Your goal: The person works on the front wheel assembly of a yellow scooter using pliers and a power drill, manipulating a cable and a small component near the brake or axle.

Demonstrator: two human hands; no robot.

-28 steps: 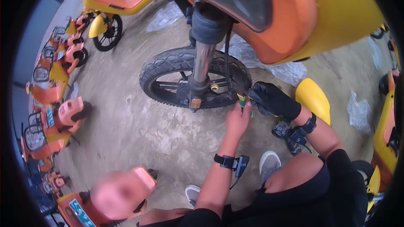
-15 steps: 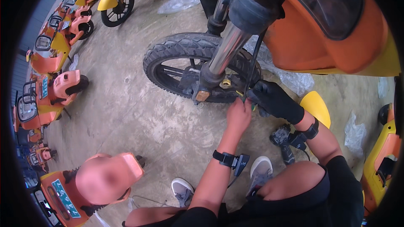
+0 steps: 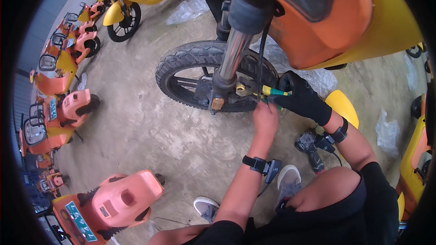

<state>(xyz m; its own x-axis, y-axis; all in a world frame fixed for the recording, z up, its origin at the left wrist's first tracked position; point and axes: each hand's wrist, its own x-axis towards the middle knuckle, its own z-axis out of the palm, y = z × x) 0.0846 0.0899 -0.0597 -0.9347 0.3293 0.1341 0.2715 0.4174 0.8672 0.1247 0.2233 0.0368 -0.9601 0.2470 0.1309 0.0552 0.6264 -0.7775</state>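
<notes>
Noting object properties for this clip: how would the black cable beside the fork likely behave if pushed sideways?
The black cable probably bends: it is thin and slightly curved. That thinness also suggests little weight. It may not swing freely, since its lower stretch runs down to the bare left hand.

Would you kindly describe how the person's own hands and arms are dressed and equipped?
The left hand is ungloved; the right hand wears a black glove. Each forearm carries a black strap near the wrist with a small dark box bearing a pale marking and trailing a thin dark cable. Short black sleeves cover the upper arms.
</notes>
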